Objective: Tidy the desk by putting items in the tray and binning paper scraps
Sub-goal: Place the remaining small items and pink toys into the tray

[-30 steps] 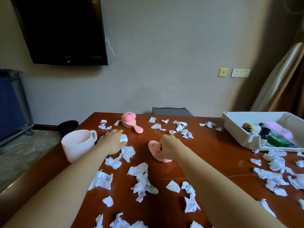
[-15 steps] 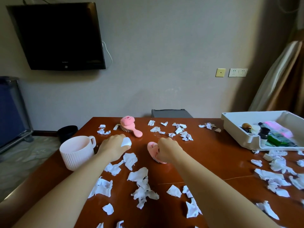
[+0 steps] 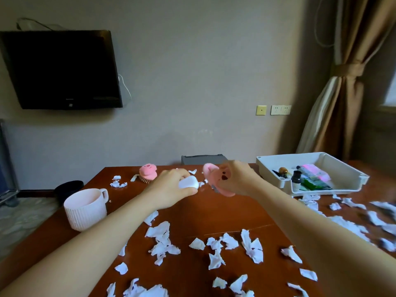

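My right hand [image 3: 237,179] is raised above the wooden desk [image 3: 225,213] and grips a pink animal-face object [image 3: 216,175]. My left hand [image 3: 169,188] is also lifted and closed around a small white rounded object [image 3: 189,182]. A white tray [image 3: 351,179] stands at the right of the desk with a small bottle and tubes in it. Torn white paper scraps [image 3: 162,239] lie scattered over the near and right parts of the desk. A pink hairbrush [image 3: 147,172] lies at the far edge, partly behind my left hand.
A white ribbed mug [image 3: 84,209] stands near the desk's left edge. On the floor to the left is a black bin [image 3: 68,189]. A grey chair back [image 3: 203,159] shows behind the desk. A TV hangs on the wall, and a curtain hangs at the right.
Both hands have lifted off the desk with their objects and shifted right. The pink object now shows its face. The camera has tilted upward.
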A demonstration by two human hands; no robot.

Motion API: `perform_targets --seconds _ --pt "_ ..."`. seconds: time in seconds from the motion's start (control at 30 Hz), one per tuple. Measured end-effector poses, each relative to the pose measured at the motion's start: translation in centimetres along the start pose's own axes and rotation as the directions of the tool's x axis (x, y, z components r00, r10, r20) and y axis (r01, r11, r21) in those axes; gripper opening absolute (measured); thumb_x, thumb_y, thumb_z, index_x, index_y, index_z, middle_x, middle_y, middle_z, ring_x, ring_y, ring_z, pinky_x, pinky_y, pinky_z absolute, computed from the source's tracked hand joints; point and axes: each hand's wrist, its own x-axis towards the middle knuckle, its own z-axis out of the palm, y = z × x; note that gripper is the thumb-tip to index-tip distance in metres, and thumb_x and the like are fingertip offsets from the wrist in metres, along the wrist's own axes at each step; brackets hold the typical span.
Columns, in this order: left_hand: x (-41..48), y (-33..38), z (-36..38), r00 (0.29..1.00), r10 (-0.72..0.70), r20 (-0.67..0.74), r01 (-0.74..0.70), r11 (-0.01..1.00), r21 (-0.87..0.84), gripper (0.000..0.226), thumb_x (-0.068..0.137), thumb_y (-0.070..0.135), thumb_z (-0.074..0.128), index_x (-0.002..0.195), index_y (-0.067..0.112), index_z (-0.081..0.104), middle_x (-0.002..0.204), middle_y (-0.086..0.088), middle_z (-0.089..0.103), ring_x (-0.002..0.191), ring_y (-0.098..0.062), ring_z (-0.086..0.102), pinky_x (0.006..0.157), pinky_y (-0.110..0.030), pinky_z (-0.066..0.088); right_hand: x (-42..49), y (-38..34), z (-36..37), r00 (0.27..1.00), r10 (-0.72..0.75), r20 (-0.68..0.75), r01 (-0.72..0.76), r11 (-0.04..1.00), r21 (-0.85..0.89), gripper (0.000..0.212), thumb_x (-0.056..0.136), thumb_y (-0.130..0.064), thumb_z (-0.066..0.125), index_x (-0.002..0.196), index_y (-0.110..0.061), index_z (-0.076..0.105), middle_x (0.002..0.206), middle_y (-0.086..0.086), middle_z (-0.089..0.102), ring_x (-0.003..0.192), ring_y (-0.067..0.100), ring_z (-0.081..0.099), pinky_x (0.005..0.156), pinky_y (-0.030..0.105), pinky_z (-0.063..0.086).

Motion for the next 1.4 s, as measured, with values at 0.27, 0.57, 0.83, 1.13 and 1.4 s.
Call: perform_targets --seconds 0.27,0.57,0.83,1.13,1.4 --pt "0.9 8.7 1.7 0.98 0.197 0.009 -0.197 0.978 0.07 0.042 0.077 0.056 0.053 0.114 0.035 0.055 0.116 0.002 0.06 0.108 -0.024 0.054 0.089 -0.042 0.048 -5.4 3.4 -8.0 0.987 0.033 -0.159 -0.046 0.996 -0.079 0.021 0.091 -0.019 0.046 0.104 -0.007 0.058 0.103 0.023 0.067 0.093 0.039 0.064 0.081 0.049 0.055" --pt "5.5 18.3 4.9 0.963 0.269 0.012 -0.267 0.961 -0.071 0.039 0.083 0.04 0.064 0.117 0.021 0.06 0.118 -0.002 0.064 0.103 -0.022 0.058 0.086 -0.033 0.048 -6.5 10.5 -13.5 0.95 0.253 -0.185 -0.267 0.962 -0.054 0.033 0.094 -0.02 0.043 0.12 -0.003 0.055 0.113 0.022 0.064 0.104 0.036 0.062 0.09 0.047 0.054" --pt "12.4 23.8 9.6 0.962 0.268 0.052 -0.266 0.963 -0.051 0.039 0.083 0.038 0.066 0.115 0.017 0.06 0.117 -0.004 0.063 0.105 -0.024 0.057 0.088 -0.035 0.049 -2.5 20.5 -15.8 0.883 0.375 -0.282 -0.379 0.924 0.043 0.032 0.087 -0.03 0.058 0.115 -0.012 0.057 0.104 0.009 0.064 0.094 0.025 0.062 0.08 0.036 0.054" --pt "21.2 27.3 14.2 0.951 0.263 0.162 -0.267 0.964 0.003 0.041 0.085 0.032 0.064 0.119 0.01 0.058 0.121 -0.01 0.059 0.11 -0.028 0.055 0.088 -0.034 0.046 2.6 28.9 -15.0 0.862 0.422 -0.28 -0.46 0.884 -0.082 0.023 0.085 -0.03 0.052 0.101 -0.014 0.058 0.095 0.006 0.064 0.09 0.026 0.059 0.075 0.034 0.051" --pt "26.3 28.1 18.8 0.916 0.175 0.362 -0.27 0.935 0.231 0.025 0.076 0.023 0.066 0.095 0.008 0.06 0.102 -0.01 0.064 0.086 -0.03 0.059 0.064 -0.028 0.04 6.3 34.5 -12.4 0.89 0.393 -0.233 -0.447 0.853 -0.27 0.036 0.08 -0.034 0.058 0.114 -0.022 0.057 0.106 0.004 0.066 0.103 0.028 0.058 0.084 0.034 0.038"
